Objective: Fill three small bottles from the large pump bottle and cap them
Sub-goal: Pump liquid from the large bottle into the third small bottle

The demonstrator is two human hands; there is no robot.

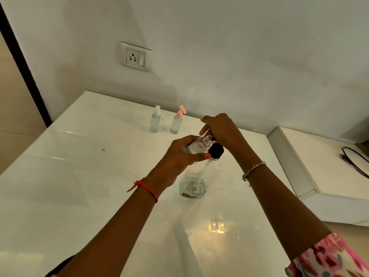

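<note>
While two capped bottles (165, 120) stand behind, left fingers (203, 156) grip an open bottle (200, 145); right fingers' (205, 128) grip unclear.

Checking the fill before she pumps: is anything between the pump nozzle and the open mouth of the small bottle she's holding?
Nothing visible. The left hand tilts the uncapped small bottle with its mouth right at the black pump head, which the right hand presses.

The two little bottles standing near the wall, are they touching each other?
Apart. The head view shows the white-capped bottle and the pink-capped bottle standing side by side, with a clear strip of white table visible between them.
</note>
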